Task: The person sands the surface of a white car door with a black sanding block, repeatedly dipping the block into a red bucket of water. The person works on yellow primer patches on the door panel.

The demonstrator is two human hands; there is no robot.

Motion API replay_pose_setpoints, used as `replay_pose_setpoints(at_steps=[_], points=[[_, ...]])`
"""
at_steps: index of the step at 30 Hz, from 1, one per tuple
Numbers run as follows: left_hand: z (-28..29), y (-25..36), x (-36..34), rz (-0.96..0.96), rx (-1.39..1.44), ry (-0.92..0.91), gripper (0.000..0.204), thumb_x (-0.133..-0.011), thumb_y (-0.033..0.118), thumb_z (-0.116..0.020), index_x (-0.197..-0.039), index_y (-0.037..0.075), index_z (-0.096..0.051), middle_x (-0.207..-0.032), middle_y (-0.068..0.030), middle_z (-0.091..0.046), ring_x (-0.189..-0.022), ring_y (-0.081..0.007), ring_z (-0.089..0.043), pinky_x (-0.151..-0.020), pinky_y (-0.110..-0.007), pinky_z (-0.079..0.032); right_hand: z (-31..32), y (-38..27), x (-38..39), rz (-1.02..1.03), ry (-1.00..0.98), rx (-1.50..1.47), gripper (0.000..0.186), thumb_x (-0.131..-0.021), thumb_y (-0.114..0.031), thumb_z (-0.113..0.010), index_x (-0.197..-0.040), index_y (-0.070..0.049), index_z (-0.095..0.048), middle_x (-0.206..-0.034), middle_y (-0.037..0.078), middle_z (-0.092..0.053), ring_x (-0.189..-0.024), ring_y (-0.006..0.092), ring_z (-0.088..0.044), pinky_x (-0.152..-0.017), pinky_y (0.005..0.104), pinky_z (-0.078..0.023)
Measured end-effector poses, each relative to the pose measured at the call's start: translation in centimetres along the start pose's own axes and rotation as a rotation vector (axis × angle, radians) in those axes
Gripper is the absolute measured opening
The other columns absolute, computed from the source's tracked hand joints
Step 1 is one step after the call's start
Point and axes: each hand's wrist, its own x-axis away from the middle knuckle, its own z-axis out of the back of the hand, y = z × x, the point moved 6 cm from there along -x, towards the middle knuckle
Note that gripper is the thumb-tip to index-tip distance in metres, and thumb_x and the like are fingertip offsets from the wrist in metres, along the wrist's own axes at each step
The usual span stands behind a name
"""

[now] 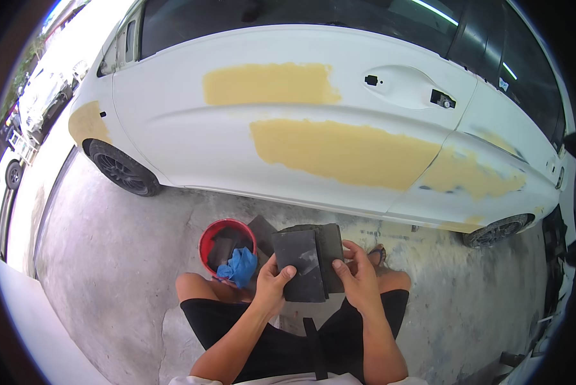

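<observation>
Between my knees, both hands hold dark, folded sandpaper sheets (304, 256). My left hand (272, 285) grips the front, lighter-scuffed piece at its lower left, thumb on top. My right hand (357, 269) pinches the piece behind it at the right edge, thumb in front. A red bucket (208, 231) stands just left of them, with dark pieces and a crumpled blue cloth (240, 266) inside. Another dark sheet (262, 224) lies beside the bucket, partly hidden behind the held ones.
A white car (179, 141) with yellow filler patches and removed door handles spans the view ahead, its wheels (124, 167) at either end. I sit low over a concrete floor (108, 269). Other vehicles (44, 96) stand outside at the far left; dark clutter lines the far right edge.
</observation>
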Motion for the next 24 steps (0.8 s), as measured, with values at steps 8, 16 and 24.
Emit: replay_pose_setpoints(at_steps=[8, 16, 24], points=[[-1.8, 0.4, 0.4, -0.047, -0.217, 0.016, 0.076, -0.087, 0.035, -0.089, -0.142, -0.001, -0.052, -0.129, -0.0092, -0.067, -0.119, -0.0184, -0.064, -0.104, -0.034, -0.051, -2.1, 0.7, 1.0, -0.09, -0.113, -0.223, 0.021, -0.111, -0.012, -0.055, -0.123, 0.001, -0.067, -0.101, 0.002, -0.07, -0.091, 0.007, -0.063, -0.081, 0.0215, -0.049], [-2.9, 0.8, 0.3, -0.154, -0.296, 0.014, 0.063, -0.092, 0.037, -0.085, -0.135, 0.001, -0.056, -0.123, -0.0061, -0.068, -0.112, -0.0144, -0.064, -0.099, -0.032, -0.052, -1.5, -1.6, 1.5, 0.048, -0.097, -0.27, 0.038, -0.114, -0.03, -0.05, -0.127, 0.001, -0.068, -0.097, 0.003, -0.07, -0.086, 0.0062, -0.059, -0.079, 0.0241, -0.047], [-3.9, 0.8, 0.8, -0.193, -0.353, 0.032, 0.05, -0.097, 0.028, -0.081, -0.131, -0.001, -0.059, -0.119, -0.0067, -0.07, -0.11, -0.0135, -0.065, -0.096, -0.031, -0.053, -0.7, -2.5, 1.3, 0.161, -0.012, -0.056, 0.043, -0.114, -0.038, -0.049, -0.109, 0.001, -0.067, -0.079, -0.003, -0.058, -0.075, 0.0064, -0.048, -0.068, 0.0269, -0.04]])
